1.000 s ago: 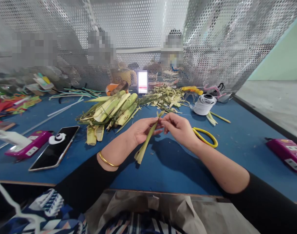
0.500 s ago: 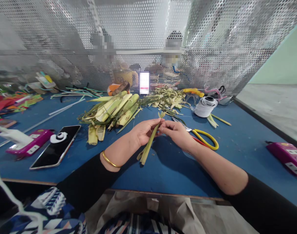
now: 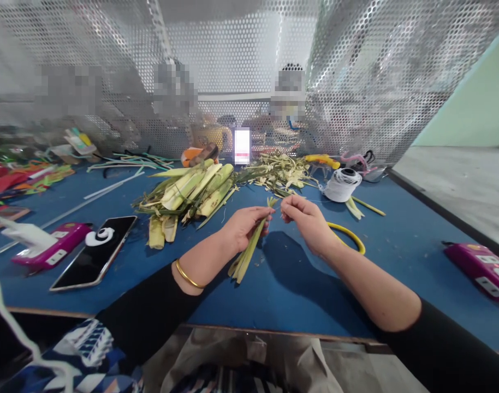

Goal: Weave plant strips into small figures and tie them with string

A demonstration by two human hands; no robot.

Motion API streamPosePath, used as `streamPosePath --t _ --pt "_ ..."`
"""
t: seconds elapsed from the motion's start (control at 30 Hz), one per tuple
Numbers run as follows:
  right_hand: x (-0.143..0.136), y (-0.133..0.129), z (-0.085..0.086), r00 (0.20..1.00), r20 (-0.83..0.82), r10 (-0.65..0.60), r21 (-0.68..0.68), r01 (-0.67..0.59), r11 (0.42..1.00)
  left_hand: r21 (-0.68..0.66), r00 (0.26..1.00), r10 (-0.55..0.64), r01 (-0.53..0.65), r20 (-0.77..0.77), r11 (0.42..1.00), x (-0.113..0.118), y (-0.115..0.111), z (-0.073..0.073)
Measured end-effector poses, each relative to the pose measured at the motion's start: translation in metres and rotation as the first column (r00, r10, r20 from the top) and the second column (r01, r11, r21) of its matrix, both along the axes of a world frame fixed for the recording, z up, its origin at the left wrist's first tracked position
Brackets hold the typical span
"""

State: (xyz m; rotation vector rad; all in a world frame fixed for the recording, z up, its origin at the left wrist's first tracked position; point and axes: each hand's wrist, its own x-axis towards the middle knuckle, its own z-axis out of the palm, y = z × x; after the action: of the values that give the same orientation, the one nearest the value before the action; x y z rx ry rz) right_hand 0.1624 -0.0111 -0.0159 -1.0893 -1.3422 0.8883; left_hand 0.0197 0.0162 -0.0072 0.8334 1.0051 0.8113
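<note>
My left hand (image 3: 245,225) closed round a husk bundle (image 3: 248,254); right hand (image 3: 304,218), fingertips pinched together on fine thread (image 3: 276,206); white spool (image 3: 342,186) on bench (image 3: 401,256) beyond right hand

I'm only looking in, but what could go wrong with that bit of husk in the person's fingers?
Perhaps these:
The husk bundle is held near its top by the left hand alone, so its loose lower end could splay or slip.
The right hand appears to pinch a thin thread leading towards the white spool; it might snag or snap.
The right forearm lies against the yellow handle in view and could nudge it.
</note>
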Motion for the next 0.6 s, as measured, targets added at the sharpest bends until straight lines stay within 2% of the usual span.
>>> streamPosePath --t 0.1,0.2,0.4,0.6 --pt "0.002 0.001 0.001 1.000 0.006 0.022 -0.025 -0.022 0.999 0.058 0.998 -0.030 0.034 -0.060 0.998 0.004 -0.004 -0.006" --pt "0.004 0.001 0.003 0.999 0.023 0.035 -0.076 -0.033 0.997 0.144 0.990 -0.012 0.033 -0.140 0.989 0.006 -0.006 -0.011" --pt "0.006 0.003 0.001 0.999 0.035 0.037 -0.111 -0.033 0.993 0.363 0.969 -0.034 0.124 -0.246 0.923 0.005 -0.009 -0.013" --pt "0.004 0.002 -0.001 0.980 0.169 0.108 0.029 -0.115 0.993 0.320 0.965 -0.064 0.146 -0.254 0.936 0.007 -0.010 -0.012"
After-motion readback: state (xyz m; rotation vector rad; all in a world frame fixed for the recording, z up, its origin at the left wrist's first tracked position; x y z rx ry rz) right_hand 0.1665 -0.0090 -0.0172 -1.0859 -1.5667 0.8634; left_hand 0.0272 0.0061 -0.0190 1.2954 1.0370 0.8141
